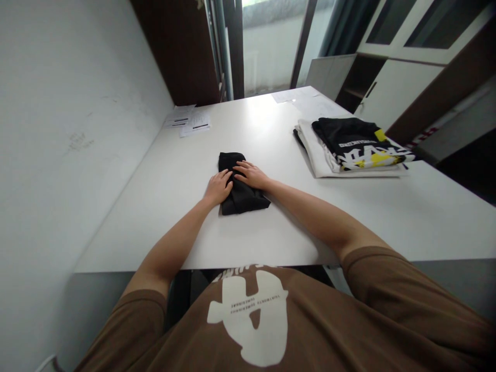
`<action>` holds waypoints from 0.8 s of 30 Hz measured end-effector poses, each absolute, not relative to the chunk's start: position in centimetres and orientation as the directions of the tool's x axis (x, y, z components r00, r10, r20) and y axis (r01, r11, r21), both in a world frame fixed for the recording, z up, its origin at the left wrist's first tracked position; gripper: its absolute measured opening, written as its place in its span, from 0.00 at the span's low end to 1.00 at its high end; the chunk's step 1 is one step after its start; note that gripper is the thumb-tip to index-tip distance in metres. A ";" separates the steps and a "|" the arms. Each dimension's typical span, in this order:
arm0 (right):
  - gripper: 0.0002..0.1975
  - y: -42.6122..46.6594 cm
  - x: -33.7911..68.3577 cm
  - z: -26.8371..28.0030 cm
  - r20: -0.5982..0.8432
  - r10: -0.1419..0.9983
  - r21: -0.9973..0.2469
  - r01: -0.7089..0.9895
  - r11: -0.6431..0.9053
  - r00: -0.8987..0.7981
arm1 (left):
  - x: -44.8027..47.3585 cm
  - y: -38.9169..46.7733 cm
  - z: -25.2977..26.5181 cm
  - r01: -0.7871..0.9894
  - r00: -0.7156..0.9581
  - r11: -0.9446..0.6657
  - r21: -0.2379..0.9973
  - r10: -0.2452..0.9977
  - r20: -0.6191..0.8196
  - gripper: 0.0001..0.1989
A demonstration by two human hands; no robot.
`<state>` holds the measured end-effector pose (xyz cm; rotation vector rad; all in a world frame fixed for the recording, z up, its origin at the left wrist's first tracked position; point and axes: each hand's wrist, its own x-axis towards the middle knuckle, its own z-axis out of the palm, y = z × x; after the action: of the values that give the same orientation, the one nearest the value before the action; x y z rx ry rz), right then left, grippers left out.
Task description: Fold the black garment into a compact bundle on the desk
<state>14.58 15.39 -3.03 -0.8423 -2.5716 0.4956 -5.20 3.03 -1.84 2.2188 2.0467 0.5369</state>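
A black garment [244, 200], folded into a small bundle, lies on the white table [174, 170] in front of me. On its left edge rests my left hand [219, 187], fingers stretched out over the cloth. My right hand [251, 175] lies flat across its upper right part, fingers apart. Both palms face down and neither hand grips the fabric. What kind of garment it is, I cannot tell from the folds.
To the right sits a stack of folded clothes, a black printed shirt [356, 142] on top of white cloth [318, 160]. Paper sheets [196, 123] lie at the back left by the wall [77, 129]. A white cabinet [399, 93] stands beyond the table's right side.
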 end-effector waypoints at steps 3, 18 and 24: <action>0.31 15.4 14.6 -3.0 0.241 0.624 -0.444 0.487 0.752 -0.743 | -5.2 3.0 -1.8 0.951 0.050 -0.109 0.291 0.978 0.203 0.27; 0.32 15.0 14.7 -2.5 0.217 0.628 -0.441 0.499 0.746 -0.747 | -5.2 3.1 -1.9 0.953 0.048 -0.106 0.285 0.978 0.204 0.28; 0.33 15.0 14.7 -2.5 0.236 0.630 -0.462 0.485 0.743 -0.740 | -5.1 3.0 -1.6 0.949 0.043 -0.102 0.298 0.979 0.199 0.27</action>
<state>14.67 15.03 -2.46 -0.8568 -2.5639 0.5292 -5.11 2.97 -1.63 2.2055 2.0455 0.5420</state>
